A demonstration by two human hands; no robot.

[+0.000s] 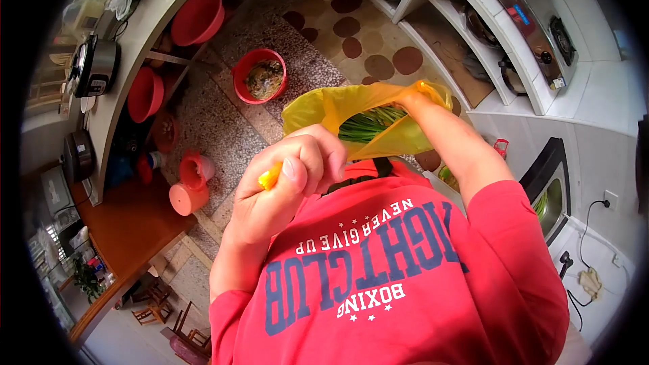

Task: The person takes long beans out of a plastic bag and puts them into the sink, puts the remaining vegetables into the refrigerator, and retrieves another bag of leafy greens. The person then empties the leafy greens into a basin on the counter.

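My left hand (287,172) is closed in a fist round the gathered edge of a yellow plastic bag (307,109), and a twist of yellow plastic pokes out beside the thumb. The bag hangs wide-mouthed in front of my red shirt. Long green stalks (372,124) lie inside it, like chives or scallions. My right hand (410,99) reaches into the bag at its right side, over the stalks. Its fingers are hidden by the plastic and the greens, so whether they grip anything does not show.
A red basin (260,61) with scraps in it stands on the speckled floor ahead. More red basins (198,17) sit along the left shelves, below a rice cooker (94,67). A gas stove (524,17) tops the white counter on the right. Wooden chairs (154,305) stand lower left.
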